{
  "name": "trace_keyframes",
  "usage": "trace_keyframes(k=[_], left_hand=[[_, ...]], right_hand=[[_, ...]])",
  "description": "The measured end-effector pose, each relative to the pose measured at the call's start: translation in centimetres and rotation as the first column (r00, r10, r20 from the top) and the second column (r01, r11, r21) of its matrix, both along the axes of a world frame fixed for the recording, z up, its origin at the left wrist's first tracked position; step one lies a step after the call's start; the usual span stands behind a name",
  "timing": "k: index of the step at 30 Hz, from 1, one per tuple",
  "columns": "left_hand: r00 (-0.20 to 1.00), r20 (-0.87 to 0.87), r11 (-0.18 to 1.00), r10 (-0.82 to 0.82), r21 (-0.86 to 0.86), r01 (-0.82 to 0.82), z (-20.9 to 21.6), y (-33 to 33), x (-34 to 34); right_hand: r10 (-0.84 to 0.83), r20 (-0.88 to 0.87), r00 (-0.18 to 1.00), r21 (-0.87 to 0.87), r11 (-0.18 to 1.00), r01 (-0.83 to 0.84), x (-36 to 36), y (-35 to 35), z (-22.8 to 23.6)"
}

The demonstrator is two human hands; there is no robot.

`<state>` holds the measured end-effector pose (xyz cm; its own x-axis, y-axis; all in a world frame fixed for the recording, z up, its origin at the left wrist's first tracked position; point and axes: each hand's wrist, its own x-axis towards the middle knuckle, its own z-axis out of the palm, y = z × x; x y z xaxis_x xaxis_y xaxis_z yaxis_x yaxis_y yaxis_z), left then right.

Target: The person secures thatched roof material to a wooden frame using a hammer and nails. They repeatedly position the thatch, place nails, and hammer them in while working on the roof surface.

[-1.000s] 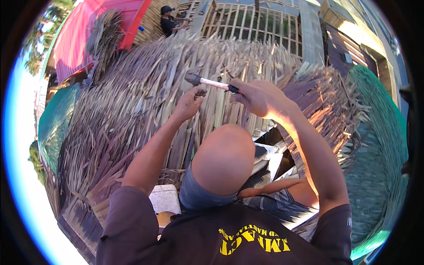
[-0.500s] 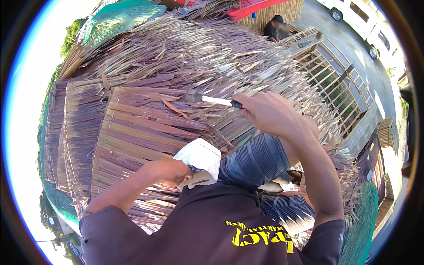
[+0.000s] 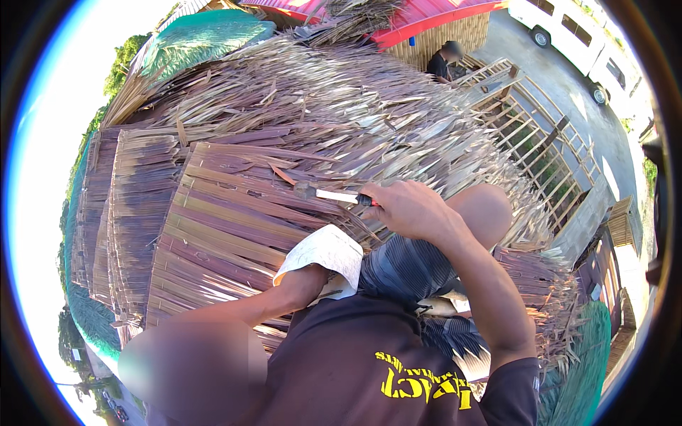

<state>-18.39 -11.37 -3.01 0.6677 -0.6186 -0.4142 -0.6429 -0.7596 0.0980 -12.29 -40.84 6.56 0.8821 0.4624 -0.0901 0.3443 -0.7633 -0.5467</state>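
My right hand (image 3: 408, 207) is closed around the red-and-black grip of a hammer (image 3: 337, 196). Its head points left, above the palm-leaf thatch, and its shaft is pale. My left hand (image 3: 305, 282) reaches into the mouth of a white, cut-open plastic container (image 3: 328, 247) at my lap. The container's wall hides those fingers and whatever they touch inside. A large thatch panel (image 3: 220, 220) of brown and tan leaf strips lies to the left of the container. My bent leg in dark striped shorts (image 3: 405, 266) is beside the container.
Shaggy thatch roofing (image 3: 398, 106) slopes away ahead and to the right. Overlapping thatch panels (image 3: 142, 206) lie at the left, with green netting (image 3: 206, 42) beyond. Below on the right are a bamboo frame (image 3: 533, 135), a person (image 3: 442, 62) and a white vehicle (image 3: 575, 35).
My left hand has gone from a closed fist at the container's opening to inside it. The right hand and hammer have come lower, nearer to me.
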Motion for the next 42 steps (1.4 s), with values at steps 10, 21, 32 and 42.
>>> trace_keyframes(k=[10,21,32,42], left_hand=[[0.518,-0.845,0.301,0.128,-0.465,-0.833,8.4,-1.7,1.8],[0.46,-0.87,-0.07,-0.179,-0.455,-0.888,10.3,-5.6,3.8],[0.612,-0.782,-0.013,0.115,-0.617,-0.786,5.9,-3.0,7.5],[0.294,0.361,0.462,0.885,-0.758,-0.46,4.8,23.9,14.7]], right_hand=[[-0.043,-0.111,0.993,0.679,0.726,0.108,-1.7,2.3,0.7],[0.085,-0.393,0.915,0.887,0.295,0.354,-2.7,3.5,1.5],[-0.11,-0.362,0.926,0.84,0.392,0.375,-1.2,4.9,0.9],[-0.144,-0.268,0.953,0.669,0.684,0.291,-2.1,5.4,2.3]])
